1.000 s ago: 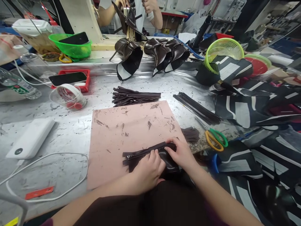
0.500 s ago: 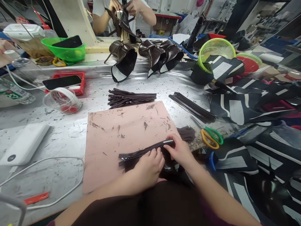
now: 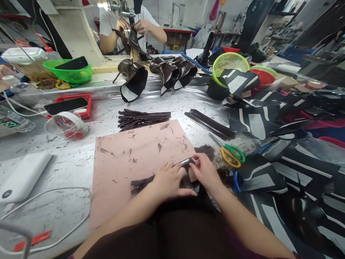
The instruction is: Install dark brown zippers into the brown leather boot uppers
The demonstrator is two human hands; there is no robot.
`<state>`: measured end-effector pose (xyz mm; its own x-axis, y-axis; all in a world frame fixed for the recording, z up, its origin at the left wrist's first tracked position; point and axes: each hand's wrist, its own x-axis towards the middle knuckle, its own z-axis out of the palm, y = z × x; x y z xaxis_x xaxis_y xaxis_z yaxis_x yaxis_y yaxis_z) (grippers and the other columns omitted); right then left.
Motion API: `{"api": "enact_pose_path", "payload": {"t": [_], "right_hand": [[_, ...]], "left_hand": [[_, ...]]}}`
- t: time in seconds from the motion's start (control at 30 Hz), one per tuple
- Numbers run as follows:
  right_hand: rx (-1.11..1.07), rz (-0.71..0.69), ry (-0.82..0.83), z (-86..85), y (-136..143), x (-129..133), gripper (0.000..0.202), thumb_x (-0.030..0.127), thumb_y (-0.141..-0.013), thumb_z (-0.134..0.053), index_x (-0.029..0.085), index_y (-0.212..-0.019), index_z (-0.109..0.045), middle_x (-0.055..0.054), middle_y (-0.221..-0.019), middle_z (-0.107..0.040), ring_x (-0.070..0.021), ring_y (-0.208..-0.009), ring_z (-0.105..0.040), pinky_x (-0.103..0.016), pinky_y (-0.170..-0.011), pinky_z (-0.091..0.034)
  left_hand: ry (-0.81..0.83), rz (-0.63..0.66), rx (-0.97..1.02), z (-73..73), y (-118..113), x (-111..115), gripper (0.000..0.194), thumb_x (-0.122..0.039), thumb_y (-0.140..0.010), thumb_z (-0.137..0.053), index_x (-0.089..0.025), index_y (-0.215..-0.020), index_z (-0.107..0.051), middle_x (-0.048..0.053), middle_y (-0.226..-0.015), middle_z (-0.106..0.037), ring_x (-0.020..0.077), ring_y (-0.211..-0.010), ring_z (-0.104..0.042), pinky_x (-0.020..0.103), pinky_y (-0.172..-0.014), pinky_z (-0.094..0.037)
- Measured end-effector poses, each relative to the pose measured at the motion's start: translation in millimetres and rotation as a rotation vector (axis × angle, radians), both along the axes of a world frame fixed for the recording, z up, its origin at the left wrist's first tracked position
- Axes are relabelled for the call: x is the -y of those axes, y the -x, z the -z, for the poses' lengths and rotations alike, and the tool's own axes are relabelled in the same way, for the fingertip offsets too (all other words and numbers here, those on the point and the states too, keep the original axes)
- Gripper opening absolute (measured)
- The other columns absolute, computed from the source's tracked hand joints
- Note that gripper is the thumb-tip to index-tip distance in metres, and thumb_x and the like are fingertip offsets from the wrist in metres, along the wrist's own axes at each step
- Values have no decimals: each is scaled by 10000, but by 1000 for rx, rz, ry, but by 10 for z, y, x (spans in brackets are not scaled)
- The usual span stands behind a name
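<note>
A dark brown zipper (image 3: 142, 182) lies over the near edge of the pinkish board (image 3: 134, 151), along a dark leather piece mostly hidden under my hands. My left hand (image 3: 168, 180) rests flat across the middle of the zipper, fingers stretched and thumb apart. At the zipper's right end, my right hand (image 3: 206, 172) pinches it with the leather edge between thumb and fingers. A whitish strip shows on the edge between the two hands. Beyond the board lie a bundle of zippers (image 3: 145, 118) and a bundle of dark strips (image 3: 210, 124).
Scissors (image 3: 232, 154) with green and yellow handles lie right of the board. Cut dark pieces with white strips (image 3: 254, 122) pile up at the right. A white power bank (image 3: 25, 176) with a cable is at the left. Brown leather boot uppers (image 3: 133, 79) stand behind; a person works opposite.
My left hand has opened out from curled fingers and now lies flat over the zipper. My right hand stays at its right end. The whole view has shifted slightly.
</note>
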<state>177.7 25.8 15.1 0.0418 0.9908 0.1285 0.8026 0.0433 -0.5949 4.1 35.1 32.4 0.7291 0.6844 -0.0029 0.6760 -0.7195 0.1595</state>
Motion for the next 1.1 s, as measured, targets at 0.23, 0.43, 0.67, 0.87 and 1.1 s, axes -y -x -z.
{"api": "enact_pose_path", "payload": {"t": [0.23,0.43,0.67,0.87,1.1], "right_hand": [[583,292,168,57,-967,-35,388,73,-780,-343,47,-1142,-480,-224,-1022,-544,-311,-906,-539,-404,-748,-411],[709,299,356,119,-1236,-116,549,53,-762,-391,109,-1306,-345,-179,-991,-582,-272,-878,-567,-329,-688,-411],[618,323,319,-37,-1281,-127,610,111,-729,-462,168,-1322,-334,-141,-981,-595,-275,-899,-566,-314,-693,-404],[-118,31,322,-56,-1006,320,653,423,-740,-488,222,-1332,-298,-62,-898,-600,-216,-778,-577,-291,-685,-419],[-795,-215,502,270,-642,733,732,670,-696,-440,220,-1252,-285,42,-670,-436,-75,-440,-370,-218,-437,-330]], "left_hand": [[79,-69,2,53,-33,-67,212,-73,-810,-381,-166,-924,-533,50,-900,-620,206,-854,-484,346,-785,-342],[197,-237,51,7,-139,-93,242,-88,-769,-417,-143,-987,-505,109,-1031,-539,239,-945,-470,341,-780,-370],[496,-459,155,-26,-173,-333,247,-138,-618,-578,-171,-859,-535,63,-874,-584,213,-809,-541,258,-625,-385],[770,-473,384,-40,-121,-357,83,-233,-676,-500,-176,-622,-524,-30,-578,-510,121,-545,-488,215,-496,-336],[849,-523,631,-63,-262,-381,128,-288,-632,-545,-167,-673,-538,-46,-600,-498,107,-576,-459,212,-544,-336]]}}
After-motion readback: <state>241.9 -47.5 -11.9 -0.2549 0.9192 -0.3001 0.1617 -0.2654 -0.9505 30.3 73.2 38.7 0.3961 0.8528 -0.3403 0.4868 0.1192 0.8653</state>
